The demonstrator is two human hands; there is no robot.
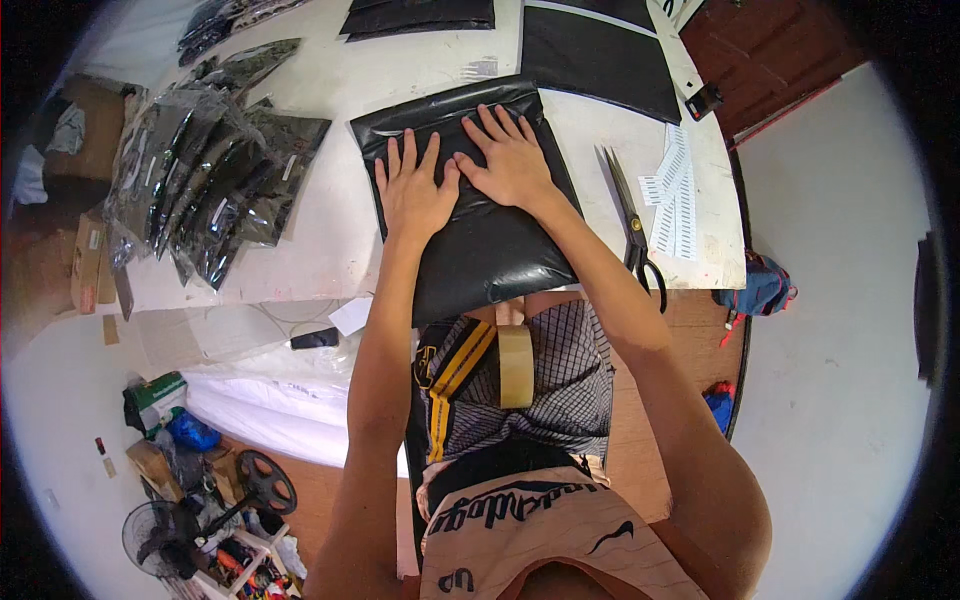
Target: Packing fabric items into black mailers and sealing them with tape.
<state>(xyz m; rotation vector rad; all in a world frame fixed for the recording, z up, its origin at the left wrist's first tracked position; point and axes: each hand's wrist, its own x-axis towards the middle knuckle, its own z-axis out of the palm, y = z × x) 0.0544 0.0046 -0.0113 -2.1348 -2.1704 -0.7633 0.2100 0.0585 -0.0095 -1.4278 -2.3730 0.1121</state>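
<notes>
A shiny black plastic mailing bag [490, 250] lies on the white table, its near end reaching over the table's front edge. On its upper half my left hand [415, 190] rests flat with the fingers spread. Beside it my right hand [508, 165] also presses flat on the bag, fingers apart, the two thumbs almost touching. Neither hand grips anything. What the bag contains is hidden. A roll of tan packing tape [516, 365] sits on my lap, below the bag's near edge.
Black-handled scissors [633, 225] and white label strips [675, 200] lie to the right. Clear-wrapped dark garments [205, 180] are heaped on the left. More black bags [600, 65] lie at the far side of the white table [715, 185]. A fan [160, 540] stands lower left.
</notes>
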